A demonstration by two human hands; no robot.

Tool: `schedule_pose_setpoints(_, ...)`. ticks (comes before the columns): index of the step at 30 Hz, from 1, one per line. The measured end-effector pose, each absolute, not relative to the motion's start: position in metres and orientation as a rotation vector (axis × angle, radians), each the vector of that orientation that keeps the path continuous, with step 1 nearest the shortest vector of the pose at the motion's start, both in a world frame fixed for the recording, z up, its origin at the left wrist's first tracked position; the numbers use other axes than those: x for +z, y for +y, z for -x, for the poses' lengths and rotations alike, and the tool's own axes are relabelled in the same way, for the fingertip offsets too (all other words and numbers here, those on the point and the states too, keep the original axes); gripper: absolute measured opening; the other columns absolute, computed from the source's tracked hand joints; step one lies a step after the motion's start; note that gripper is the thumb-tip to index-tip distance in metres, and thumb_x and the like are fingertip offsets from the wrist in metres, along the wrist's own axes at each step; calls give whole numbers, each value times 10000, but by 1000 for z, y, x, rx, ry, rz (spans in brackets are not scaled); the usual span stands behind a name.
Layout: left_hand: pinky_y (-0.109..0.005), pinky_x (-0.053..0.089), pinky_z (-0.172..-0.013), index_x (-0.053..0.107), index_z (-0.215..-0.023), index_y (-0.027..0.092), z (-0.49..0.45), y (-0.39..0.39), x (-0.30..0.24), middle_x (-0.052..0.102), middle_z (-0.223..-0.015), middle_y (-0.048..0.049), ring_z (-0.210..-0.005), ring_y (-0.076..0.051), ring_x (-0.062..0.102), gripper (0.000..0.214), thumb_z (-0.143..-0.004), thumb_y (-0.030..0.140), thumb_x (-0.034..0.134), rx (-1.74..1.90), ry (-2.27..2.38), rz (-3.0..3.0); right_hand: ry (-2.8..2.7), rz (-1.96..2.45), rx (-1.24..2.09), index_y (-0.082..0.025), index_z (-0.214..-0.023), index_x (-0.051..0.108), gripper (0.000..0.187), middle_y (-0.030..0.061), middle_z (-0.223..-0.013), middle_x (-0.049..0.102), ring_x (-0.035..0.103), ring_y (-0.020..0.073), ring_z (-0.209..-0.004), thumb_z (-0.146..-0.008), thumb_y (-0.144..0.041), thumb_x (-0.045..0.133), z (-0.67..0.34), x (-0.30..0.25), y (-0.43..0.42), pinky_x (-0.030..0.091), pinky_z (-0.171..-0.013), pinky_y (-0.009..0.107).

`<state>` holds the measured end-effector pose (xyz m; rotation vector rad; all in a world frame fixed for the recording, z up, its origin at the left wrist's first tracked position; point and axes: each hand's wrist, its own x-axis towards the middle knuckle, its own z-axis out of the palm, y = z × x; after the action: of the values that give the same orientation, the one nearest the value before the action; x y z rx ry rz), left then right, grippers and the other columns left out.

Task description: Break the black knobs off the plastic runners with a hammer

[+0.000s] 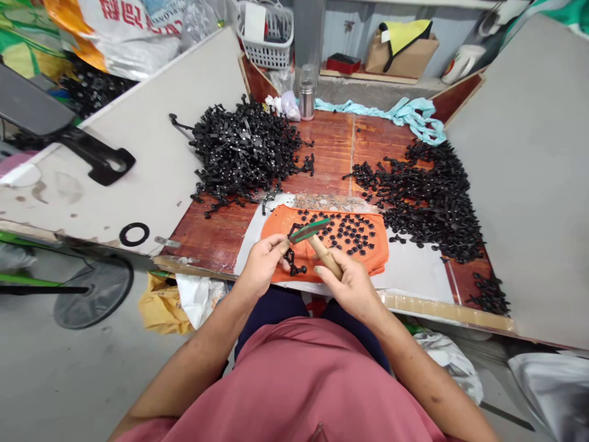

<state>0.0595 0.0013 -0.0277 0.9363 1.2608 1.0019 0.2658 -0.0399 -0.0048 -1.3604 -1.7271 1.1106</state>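
- Lying heaped at the person's left, many black plastic parts point(243, 147) cover the reddish-brown wooden table point(322, 138).
- The left hand point(264, 264) has thumb and fingers pinched on a thin black plastic piece point(297, 269), just above the bright orange cloth point(381, 248).
- Beside those fingertips is the green-edged head of a wooden-handled tool point(327, 258); whether they touch it, I can't tell.
- Small black round pieces point(363, 252) dot the cloth.
- The right hand point(354, 279) grips the handle.
- Farther right, another black heap point(427, 202) spreads.
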Motion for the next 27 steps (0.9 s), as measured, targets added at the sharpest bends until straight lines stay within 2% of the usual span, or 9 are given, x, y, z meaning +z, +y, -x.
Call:
schedule_pose_setpoints(4, -213, 479, -552, 665, -971, 145, -70, -5, -27, 644, -737, 15, -508, -96, 613, 492, -700, 535, 791, 1001, 1175, -859, -1583, 1325, 1262, -198, -1040, 684, 261, -2, -868, 665, 588, 183, -784, -832, -354, 703, -248, -11, -42, 452, -734, 284)
schedule_pose_setpoints(9, -296, 521, -629, 559, -1401, 188, -56, -18, -18, 638, -707, 10, -541, -149, 607, 588, -899, 492, 605, 849, 1450, -1326, -1369, 1302, 1334, -195, -819, 639, 269, -22, -701, 553, 480, 138, -626, -856, -460, 670, -254, -12, -31, 400, -603, 261)
schedule_pose_setpoints(12, -424, 519, -895, 636, -1366, 235, -43, -24, -3, 680, -950, -86, -898, -249, 662, 458, -938, 386, 576, 902, 1712, -1960, -1307, 1248, 1526, -198, -835, 624, 358, -63, -603, 443, 361, 101, -500, -838, -545, 709, -264, -8, -27, 301, -476, 236)
schedule_pose_setpoints(14, -494, 443, -1041, 699, -1283, 262, -40, -27, 5, 649, -1210, -135, -1161, -316, 593, 378, -934, 362, 596, 837, 1582, -2308, -1272, 1173, 1669, -198, -882, 621, 409, -83, -584, 410, 304, 83, -446, -830, -592, 718, -267, -8, -27, 245, -424, 225)
schedule_pose_setpoints(15, -493, 424, -1065, 707, -1262, 274, -41, -28, 6, 631, -1283, -132, -1215, -317, 567, 347, -944, 351, 592, 764, 1450, -2406, -1257, 1134, 1712, -199, -897, 618, 427, -86, -589, 412, 291, 76, -431, -825, -608, 720, -267, -8, -27, 232, -410, 222)
schedule_pose_setpoints(18, -397, 456, -989, 698, -1181, 250, -48, -30, 0, 697, -1184, -97, -1094, -241, 624, 268, -1016, 313, 497, 563, 1151, -2407, -1263, 1081, 1699, -200, -886, 620, 403, -65, -640, 481, 353, 79, -454, -832, -588, 716, -263, -13, -30, 280, -424, 218)
schedule_pose_setpoints(21, -349, 455, -875, 662, -1010, 217, -55, -27, -10, 735, -967, -54, -911, -200, 656, 267, -1052, 315, 417, 527, 1167, -2277, -1324, 1125, 1553, -197, -946, 676, 310, -2, -799, 622, 542, 135, -650, -841, -486, 721, -261, -17, -31, 411, -551, 237)
schedule_pose_setpoints(23, -338, 443, -834, 629, -941, 216, -58, -25, -13, 725, -896, -34, -848, -192, 660, 274, -1054, 319, 401, 524, 1228, -2220, -1346, 1166, 1494, -201, -1050, 697, 308, 15, -892, 662, 597, 172, -777, -848, -433, 708, -261, -18, -31, 460, -642, 263)
schedule_pose_setpoints(27, -299, 456, -745, 605, -1066, 226, -63, -25, -13, 699, -828, -10, -776, -181, 661, 205, -1030, 316, 424, 538, 1303, -2071, -1304, 1170, 1436, -197, -1105, 686, 331, 9, -929, 675, 624, 188, -868, -836, -391, 696, -262, -20, -27, 496, -779, 299)
